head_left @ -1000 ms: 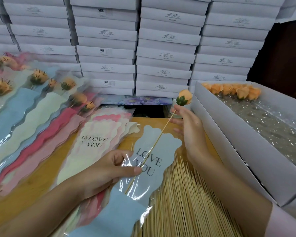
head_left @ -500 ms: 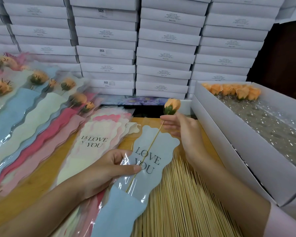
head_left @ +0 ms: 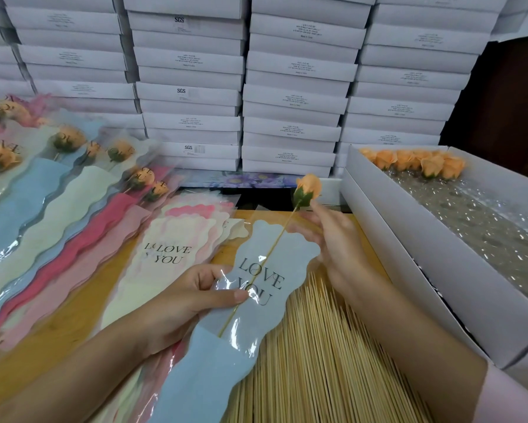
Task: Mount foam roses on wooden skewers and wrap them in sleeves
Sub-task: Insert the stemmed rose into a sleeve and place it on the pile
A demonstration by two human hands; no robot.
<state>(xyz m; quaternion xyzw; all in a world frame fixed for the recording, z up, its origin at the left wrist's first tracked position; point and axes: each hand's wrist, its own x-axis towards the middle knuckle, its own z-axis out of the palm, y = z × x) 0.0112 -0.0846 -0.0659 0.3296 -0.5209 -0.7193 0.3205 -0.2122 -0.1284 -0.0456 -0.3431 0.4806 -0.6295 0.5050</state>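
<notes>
Within left hand's sleeve — skewer, right hand beside

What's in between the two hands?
In the head view, the blue sleeve with the skewer partly inside lies between the left hand and right hand.
</notes>
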